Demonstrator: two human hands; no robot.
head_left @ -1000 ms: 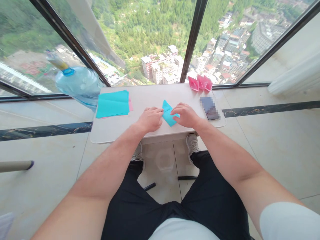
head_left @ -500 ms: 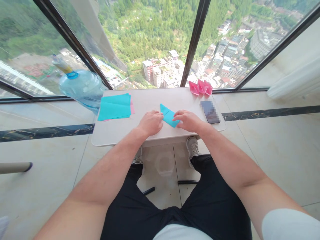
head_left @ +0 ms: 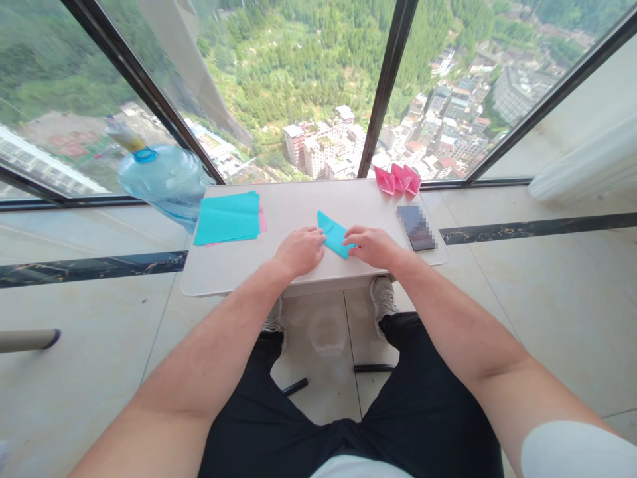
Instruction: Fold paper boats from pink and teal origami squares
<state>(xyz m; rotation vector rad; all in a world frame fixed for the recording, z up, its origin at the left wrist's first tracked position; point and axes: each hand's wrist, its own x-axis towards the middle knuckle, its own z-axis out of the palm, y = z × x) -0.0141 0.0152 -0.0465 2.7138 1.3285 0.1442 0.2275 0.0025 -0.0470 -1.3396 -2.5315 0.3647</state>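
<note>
A: Count at the centre?
B: We log one folded blue paper [head_left: 332,234], lying at a slant on the table [head_left: 288,209], near its front edge and between the two hands.
A: State of each grip?
B: The left hand [head_left: 302,251] has its fingertips at the paper's left edge; we cannot tell whether they pinch it or only press. The right hand [head_left: 371,245] has thumb and fingers at the right end; we cannot tell whether they close on it.
A: Further out on the table?
B: To the left, one pile of blue sheets [head_left: 227,218], exact number not readable, with pink paper [head_left: 263,222] showing from under its right side. In the far right corner we count three pink folded peaks [head_left: 397,180], close together; we cannot tell whether they join. One phone [head_left: 417,229], its screen pixelated, lies just in front of them.
A: Off the table?
B: One large blue bottle [head_left: 166,178] past the left end; two shoes [head_left: 383,299] on the floor [head_left: 326,345].
</note>
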